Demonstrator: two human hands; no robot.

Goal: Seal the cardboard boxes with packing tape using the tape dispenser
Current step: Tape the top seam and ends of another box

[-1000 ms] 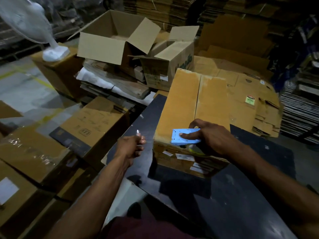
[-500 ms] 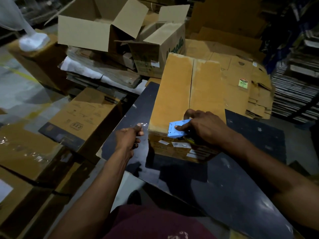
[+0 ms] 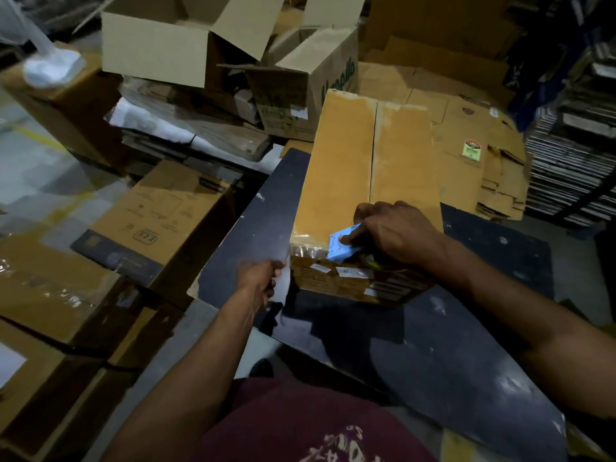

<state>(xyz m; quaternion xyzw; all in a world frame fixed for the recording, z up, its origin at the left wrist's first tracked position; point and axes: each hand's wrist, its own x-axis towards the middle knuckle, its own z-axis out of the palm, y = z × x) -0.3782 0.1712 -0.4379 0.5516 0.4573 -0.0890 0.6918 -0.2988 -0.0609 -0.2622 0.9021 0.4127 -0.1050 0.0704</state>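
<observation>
A long brown cardboard box [image 3: 346,168] lies on a dark table [image 3: 433,355], its two top flaps meeting in a seam down the middle. My right hand [image 3: 396,233] grips the blue tape dispenser [image 3: 343,243] at the box's near top edge. A strip of clear tape [image 3: 305,250] runs from the dispenser leftward over the box's near corner. My left hand [image 3: 260,278] is blurred, just left of that corner, fingers curled and pinching the tape's free end.
Open empty boxes [image 3: 186,38] and flattened cardboard [image 3: 466,128] are piled behind the table. Closed cartons [image 3: 156,221] crowd the floor on the left. A white fan base [image 3: 50,66] sits on a box at far left. Stacked sheets [image 3: 573,161] stand at right.
My left hand has moved right, toward the box's near corner, with the tape end. The dispenser has tipped onto the box's near edge. The view has shifted down and closer.
</observation>
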